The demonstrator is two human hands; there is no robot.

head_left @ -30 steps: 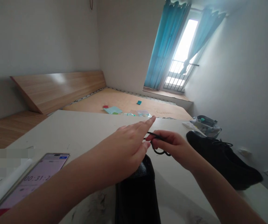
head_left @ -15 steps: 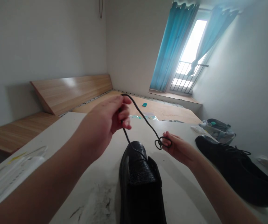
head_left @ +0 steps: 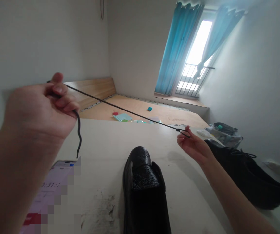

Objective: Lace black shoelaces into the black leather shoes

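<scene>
A dark shoelace point(head_left: 120, 108) is stretched between my two hands above the table. My left hand point(head_left: 47, 107), raised at the left, is closed around it, and one loose end hangs below the fist. On the right, my right hand point(head_left: 191, 143) pinches the lace by a small loop beside a knot. Below the lace, a black leather shoe point(head_left: 142, 178) stands on the table with its toe pointing away from me. Its tongue shows, and no lace is visible in it.
A second black shoe point(head_left: 244, 175), its lace tied in a bow, lies to the right beyond my forearm. At lower left a phone point(head_left: 54, 185) shows a timer, partly pixelated. Behind the white table point(head_left: 101, 136) are a wooden bed board point(head_left: 135, 105) and a bag point(head_left: 225, 133).
The lace has come out of the front shoe and is now pulled straight. My left hand has moved far left and up; my right hand has shifted slightly right and up.
</scene>
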